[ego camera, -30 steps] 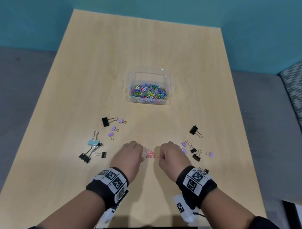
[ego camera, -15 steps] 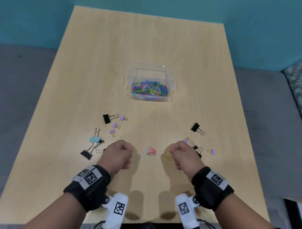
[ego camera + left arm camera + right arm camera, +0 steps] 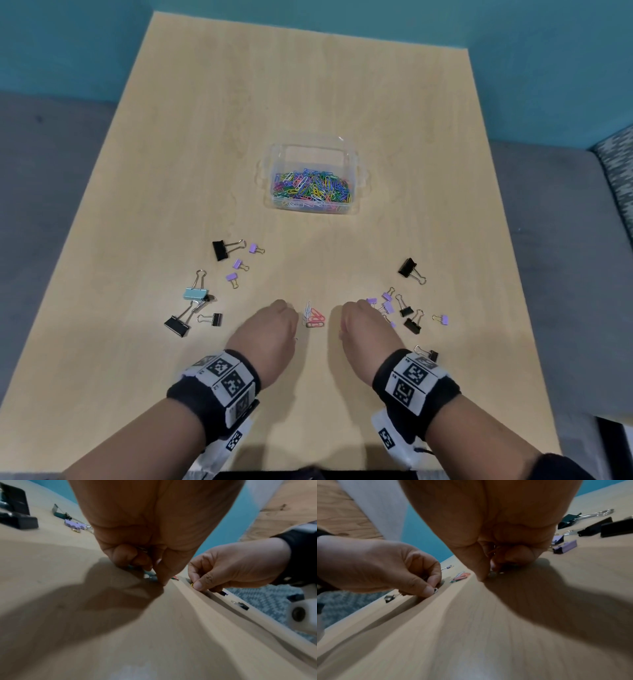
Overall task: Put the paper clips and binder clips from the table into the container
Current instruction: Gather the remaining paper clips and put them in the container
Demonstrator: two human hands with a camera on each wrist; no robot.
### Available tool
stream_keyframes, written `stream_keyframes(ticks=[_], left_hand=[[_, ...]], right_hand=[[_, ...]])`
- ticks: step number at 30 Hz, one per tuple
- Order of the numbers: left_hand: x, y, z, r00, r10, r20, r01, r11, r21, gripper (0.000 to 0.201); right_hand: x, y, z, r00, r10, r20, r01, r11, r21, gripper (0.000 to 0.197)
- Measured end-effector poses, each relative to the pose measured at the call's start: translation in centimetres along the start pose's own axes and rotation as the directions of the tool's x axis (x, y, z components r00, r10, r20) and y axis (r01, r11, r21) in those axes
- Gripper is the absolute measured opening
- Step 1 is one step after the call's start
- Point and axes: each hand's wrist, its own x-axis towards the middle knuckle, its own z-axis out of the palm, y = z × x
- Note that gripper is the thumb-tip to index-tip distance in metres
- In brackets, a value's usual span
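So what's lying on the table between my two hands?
A small cluster of paper clips, red and white, between the left hand and right hand, in the head view.

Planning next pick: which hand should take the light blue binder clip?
Left. The light blue binder clip lies to the outer side of the left hand, far from the right hand. Left pinches a pale paper clip, right a yellow paper clip, so neither is free yet.

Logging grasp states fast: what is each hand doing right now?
Left hand: fingers curled, pinching a silver paper clip against the table.
Right hand: fingers curled, pinching a yellow paper clip at the table.
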Motion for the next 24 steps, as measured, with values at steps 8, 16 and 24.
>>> stream_keyframes(ticks=[8, 16, 24], left_hand=[[-0.6, -0.6, 0.2, 0.973, -0.226, 0.043, 0.205, 0.765, -0.611, 0.020], [1.1, -1.6, -2.9, 0.883, -0.344, 0.320, 0.325, -0.046, -0.945, 0.019], [2.5, 1.8, -1.2, 0.946, -0.324, -0.014, 0.312, 0.919, -0.240, 0.025]], right_hand=[[-0.5, 0.5, -0.6, 0.989, 0.140, 0.055, -0.149, 0.860, 0.488, 0.024], [1.0, -0.2, -3.6, 0.931, 0.159, 0.328, -0.352, 0.155, 0.923, 0.029], [2.1, -1.8, -1.2, 0.984, 0.144, 0.110, -0.181, 0.765, 0.618, 0.009]])
